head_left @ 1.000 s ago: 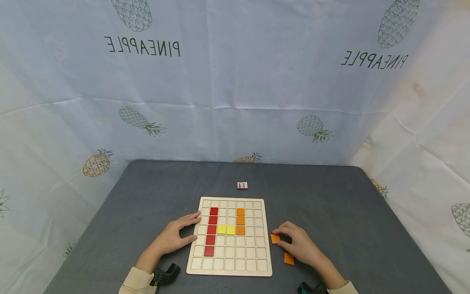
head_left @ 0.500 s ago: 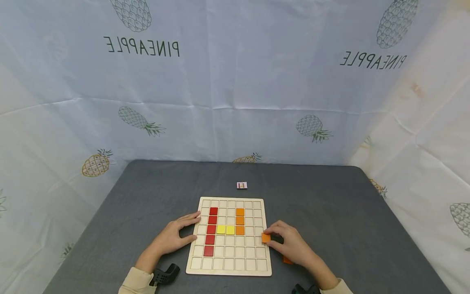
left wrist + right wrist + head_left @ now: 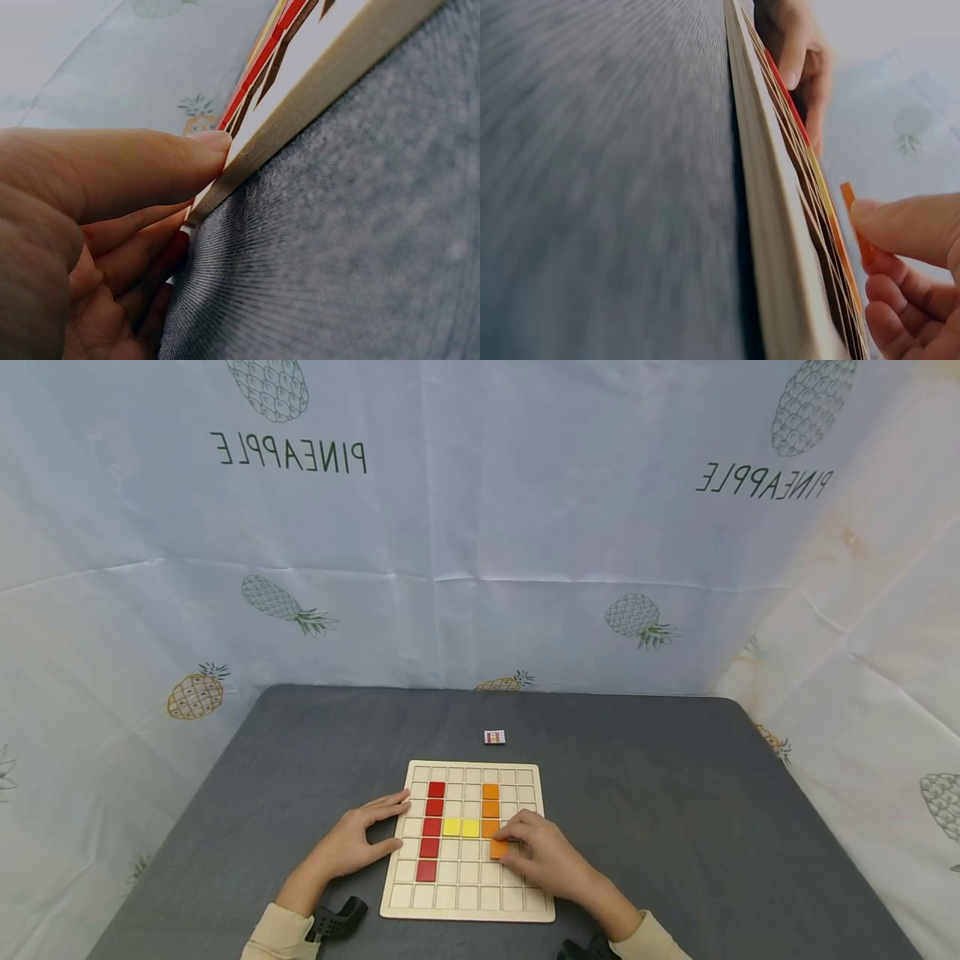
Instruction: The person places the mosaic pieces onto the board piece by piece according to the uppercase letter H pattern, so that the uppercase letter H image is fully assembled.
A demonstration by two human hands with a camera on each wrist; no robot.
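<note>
A wooden grid board (image 3: 468,897) lies on the dark table. On it are a column of several red tiles (image 3: 429,847), two yellow tiles (image 3: 461,827) and three orange tiles (image 3: 490,808). My right hand (image 3: 551,858) pinches another orange tile (image 3: 498,850) between thumb and fingers, over the board just nearer than the orange column. In the right wrist view that orange tile (image 3: 856,223) stands tilted above the board's surface. My left hand (image 3: 348,843) rests at the board's left edge, thumb and fingertips touching it, fingers spread; in the left wrist view the thumb (image 3: 150,169) lies against the rim.
A small card with a coloured pattern (image 3: 494,737) lies on the table (image 3: 337,727) beyond the board. Behind the table hangs a pale cloth (image 3: 465,527) with pineapple prints. Black wrist straps (image 3: 339,918) sit on both wrists.
My right hand has carried the orange tile leftward from beside the board to over its grid. The loose orange tile on the table is now hidden by the right arm. The left hand stays put.
</note>
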